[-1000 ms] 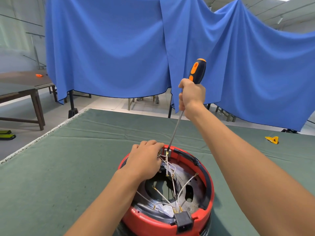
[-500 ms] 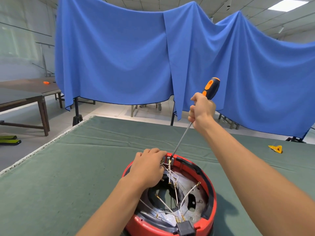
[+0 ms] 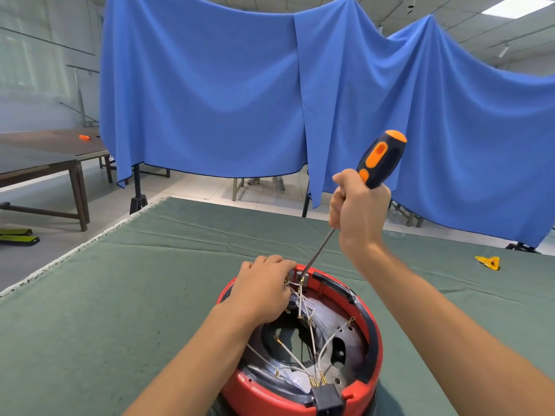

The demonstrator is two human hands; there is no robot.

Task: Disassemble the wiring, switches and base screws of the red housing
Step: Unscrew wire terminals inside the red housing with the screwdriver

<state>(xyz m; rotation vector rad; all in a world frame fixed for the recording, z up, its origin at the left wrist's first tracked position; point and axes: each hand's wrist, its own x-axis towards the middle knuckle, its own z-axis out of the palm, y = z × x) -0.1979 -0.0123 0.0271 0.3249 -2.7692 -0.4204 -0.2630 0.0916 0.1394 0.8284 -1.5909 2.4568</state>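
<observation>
red housing [image 3: 372, 349] sits open side up at 6 o'clock on the green table cover [image 3: 120, 295], near edge cut off by the frame

right hand [image 3: 359, 211] is fisted round the screwdriver [image 3: 380, 159] handle, orange cap sticking out above the fist. shaft slopes down toward 7 o'clock, tip lands at the housing's far rim, 12 o'clock on the ring, right by a brass terminal [image 3: 301, 280]. can't tell if the tip is seated in a screw head, too small

left hand [image 3: 264, 291] lies over the rim at about 10-11 o'clock, fingers curled down over the edge next to the tip. can't tell if they pinch a wire or just brace the shell. my read: it steadies the housing against the driver's torque and keeps the leads out of the way

inside the housing: dark metal base plate [image 3: 345, 340] with holes, white wires [image 3: 327, 345] with brass lugs fanning from the 12 o'clock terminal across to a black switch block [image 3: 327, 400] clipped in the rim at 6 o'clock. wires look attached at both ends, so teardown is early

yellow piece [image 3: 488, 262] lies on the cover at 3 o'clock, well apart
</observation>
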